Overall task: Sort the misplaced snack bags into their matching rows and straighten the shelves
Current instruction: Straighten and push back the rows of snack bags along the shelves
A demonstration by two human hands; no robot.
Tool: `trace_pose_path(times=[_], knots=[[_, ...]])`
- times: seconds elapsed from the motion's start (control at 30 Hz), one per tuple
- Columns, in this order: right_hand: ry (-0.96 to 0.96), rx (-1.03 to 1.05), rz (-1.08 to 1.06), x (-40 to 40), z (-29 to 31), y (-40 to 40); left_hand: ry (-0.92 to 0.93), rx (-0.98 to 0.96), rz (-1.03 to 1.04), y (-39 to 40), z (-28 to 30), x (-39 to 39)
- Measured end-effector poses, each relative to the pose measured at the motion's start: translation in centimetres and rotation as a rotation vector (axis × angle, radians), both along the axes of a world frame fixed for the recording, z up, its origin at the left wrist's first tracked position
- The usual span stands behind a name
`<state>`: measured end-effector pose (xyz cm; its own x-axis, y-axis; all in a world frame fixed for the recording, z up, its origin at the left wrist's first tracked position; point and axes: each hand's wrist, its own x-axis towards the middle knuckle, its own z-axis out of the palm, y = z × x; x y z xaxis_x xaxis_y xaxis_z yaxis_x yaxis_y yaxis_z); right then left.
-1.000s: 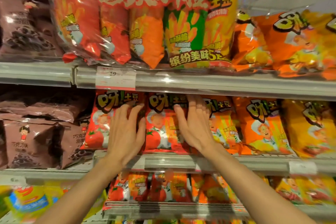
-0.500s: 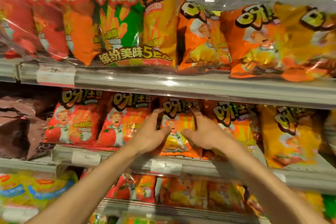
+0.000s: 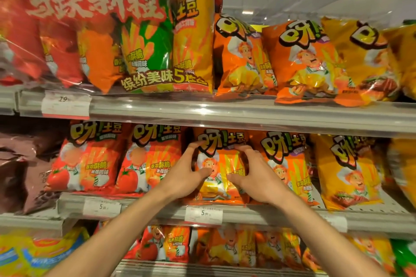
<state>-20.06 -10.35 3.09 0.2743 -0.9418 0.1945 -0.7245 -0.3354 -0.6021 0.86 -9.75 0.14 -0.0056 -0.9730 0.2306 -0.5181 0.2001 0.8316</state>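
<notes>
On the middle shelf [image 3: 258, 215] stands an orange snack bag [image 3: 221, 164] with a chef picture. My left hand [image 3: 183, 173] grips its left edge, fingers behind and thumb on the front. My right hand [image 3: 252, 175] grips its right edge the same way. Two red tomato-flavour bags [image 3: 87, 159] [image 3: 148, 159] stand to its left. Another orange bag [image 3: 290, 168] and a yellow bag [image 3: 346, 171] stand to its right.
The top shelf [image 3: 247, 114] carries a large red multipack [image 3: 108, 36] and orange bags [image 3: 238, 58] and yellow bags [image 3: 360, 56]. Brown bags [image 3: 24, 164] fill the middle shelf's far left. The lower shelf holds more red and orange bags [image 3: 213, 247]. Price tags [image 3: 203, 213] line the shelf rails.
My hands left the red tomato bags and moved right along the middle shelf. They now hold the orange bag by both edges. The view has shifted right.
</notes>
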Motion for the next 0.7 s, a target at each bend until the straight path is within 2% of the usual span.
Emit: trace_pose_path(times=[0.27,0.47,0.6,0.7], knots=[[-0.104,-0.021,0.01,-0.6,-0.7,-0.2,0.005,0.043,-0.096,-1.1,1.1,0.6],[-0.139,-0.011,0.013,-2.4,-0.8,-0.6,0.082,0.048,-0.118,-2.4,2.1,0.4],[-0.067,0.038,0.02,-2.9,-0.3,-1.0,0.071,-0.035,-0.123,-2.3,2.2,-0.3],[-0.084,0.111,0.082,-2.5,0.6,-1.5,0.062,-0.047,-0.098,-2.0,2.3,0.3]])
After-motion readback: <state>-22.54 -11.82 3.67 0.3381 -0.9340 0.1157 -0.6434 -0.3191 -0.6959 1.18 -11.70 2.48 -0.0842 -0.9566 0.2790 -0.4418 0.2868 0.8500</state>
